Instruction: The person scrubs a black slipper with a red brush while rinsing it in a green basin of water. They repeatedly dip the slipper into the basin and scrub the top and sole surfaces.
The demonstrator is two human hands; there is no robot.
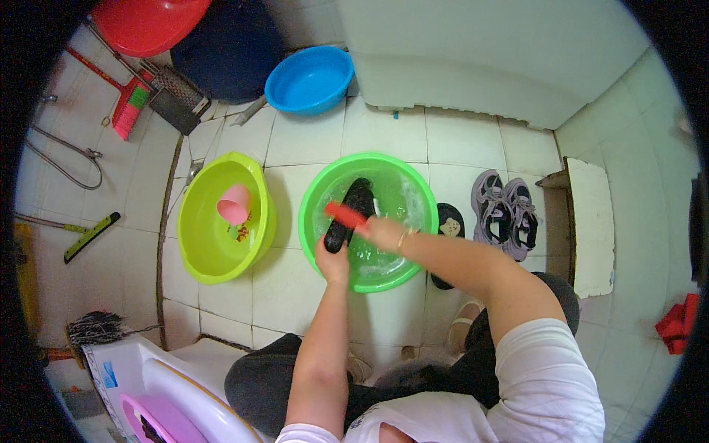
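Observation:
A green plastic basin [428, 213] with sudsy water stands on the tiled floor before me. Above the water, my left hand [333, 261] grips the near end of a wet black shoe or slipper [360, 195], tilted on its side. The red brush [344, 215] in my right hand [383, 232] lies across it; the brush is slightly blurred and its bristles are hidden. Just right of the basin, a black slipper [451, 213] with a pale patch lies partly under my right forearm, and a second black piece shows below the arm.
A yellow-green basin [189, 243] holding a pink cup [235, 204] stands at left. Behind are a blue basin [310, 83] and a white appliance or cabinet [487, 61]. Lace-up sneakers [490, 207] sit at right beside a pale board [592, 227]. A squeegee [91, 238] leans at far left.

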